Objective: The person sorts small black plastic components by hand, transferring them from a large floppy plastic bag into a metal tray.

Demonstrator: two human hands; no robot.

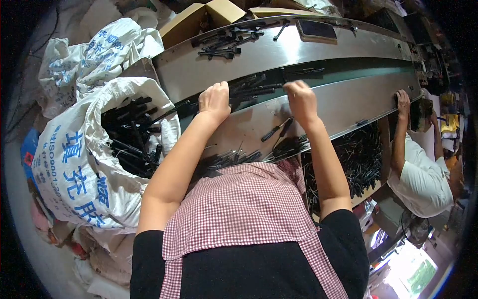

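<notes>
My left hand (215, 103) is closed in a fist over the near edge of a green conveyor belt (348, 71), next to a heap of slim black rod-like parts (251, 88). To its right, my right hand (301, 102) is also closed, thumb side toward the belt. A thin dark piece shows at its fingertips, too small to name. What the left fist holds is hidden. Below my right hand, two black-handled tools (271, 133) lie on the metal ledge (338, 102). Several thin pointed pieces (231, 158) lie by my apron.
At left stands an open white woven sack (74, 164) full of black parts. Loose black parts (221, 52) and a dark flat tray (316, 31) sit on the far metal ledge. Cardboard boxes (184, 22) stand beyond. A bin of black pieces (356, 154) and a co-worker (423, 174) are at right.
</notes>
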